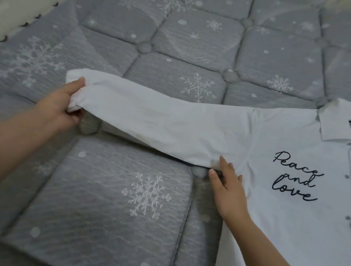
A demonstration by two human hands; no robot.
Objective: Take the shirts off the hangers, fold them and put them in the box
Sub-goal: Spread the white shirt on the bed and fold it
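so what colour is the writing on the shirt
Dark navy or black script on the white shirt, seen in the head view.

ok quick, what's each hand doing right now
Left hand: gripping the cuff end of the shirt sleeve, lifted off the mattress.
Right hand: open, fingers flat on the shirt at the armpit.

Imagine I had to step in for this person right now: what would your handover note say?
Left hand: grips the cuff end of the sleeve, holding it stretched out.
Right hand: fingers straight, pressing the shirt near the armpit.
The shirt lies front up on the mattress, buttoned, off its hanger.
Done: hanger removed, shirt spread flat.
Left: fold the sleeve in, finish folding, put it in the box. No box or hangers in view.
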